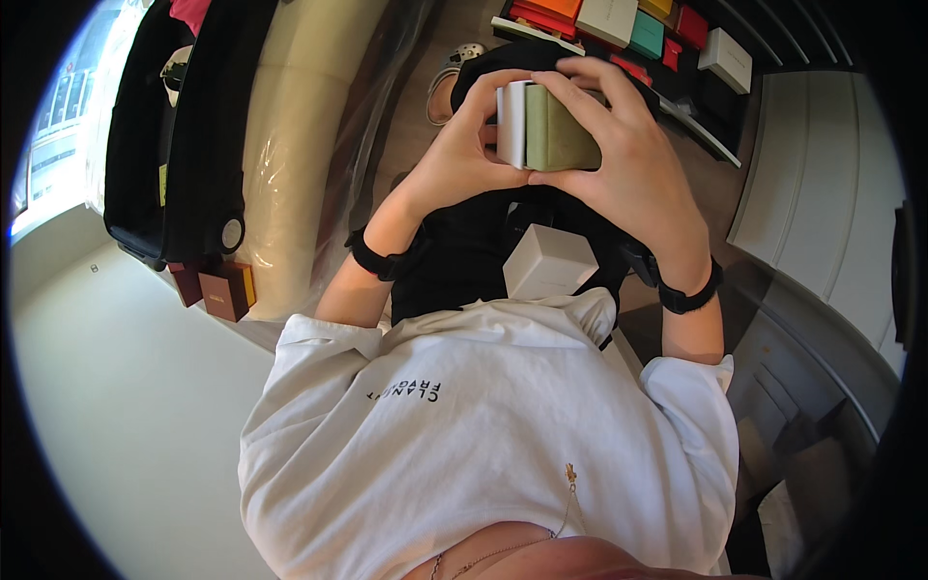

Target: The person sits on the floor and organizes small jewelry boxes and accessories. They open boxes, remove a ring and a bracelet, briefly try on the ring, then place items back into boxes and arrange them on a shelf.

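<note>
Between my hands, above my lap, is a small olive-green box (562, 130) with a white box part (512, 125) against its left side. My left hand (467, 148) grips the white part, thumb below and fingers above. My right hand (627, 141) is closed around the green box, its thumb at the lower edge and its fingers over the top. The inside of the box is hidden from view. A pale grey-white cube box (549, 262) rests tilted on my lap, against the hem of my white shirt, below the hands.
Coloured boxes, among them a teal one (647, 35) and a white one (725, 61), lie in a tray ahead. A clog (444, 90) is on the floor. At left stand a black suitcase (206, 145), a plastic-wrapped roll (290, 159) and brown boxes (226, 291). White drawer-like panels (805, 188) are at right.
</note>
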Tool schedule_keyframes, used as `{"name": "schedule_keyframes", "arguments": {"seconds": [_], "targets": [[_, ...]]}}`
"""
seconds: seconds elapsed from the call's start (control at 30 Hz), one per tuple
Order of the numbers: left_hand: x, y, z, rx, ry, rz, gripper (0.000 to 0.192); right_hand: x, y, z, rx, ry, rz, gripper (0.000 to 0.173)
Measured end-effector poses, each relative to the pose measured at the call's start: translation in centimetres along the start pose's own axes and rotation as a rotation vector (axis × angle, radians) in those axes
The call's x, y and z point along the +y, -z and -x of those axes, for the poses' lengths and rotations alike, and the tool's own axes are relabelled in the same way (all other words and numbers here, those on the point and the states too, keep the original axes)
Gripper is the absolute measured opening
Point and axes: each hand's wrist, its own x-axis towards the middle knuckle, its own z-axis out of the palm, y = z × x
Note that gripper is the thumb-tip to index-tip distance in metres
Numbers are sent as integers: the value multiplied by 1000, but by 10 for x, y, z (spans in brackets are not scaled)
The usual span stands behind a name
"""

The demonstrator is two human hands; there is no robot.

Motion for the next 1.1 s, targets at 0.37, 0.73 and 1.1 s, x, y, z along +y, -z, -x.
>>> {"name": "schedule_keyframes", "arguments": {"seconds": [0.37,0.73,1.1], "targets": [[-11,19,-3,-267,63,932,78,4,-9,-19,85,92,-221,75],[-41,55,21,-48,176,1169,82,-1,4,74,-352,-242,-252,67],[-27,30,25,93,307,1072,70,25,-8,109,-242,-543,-932,51]]}}
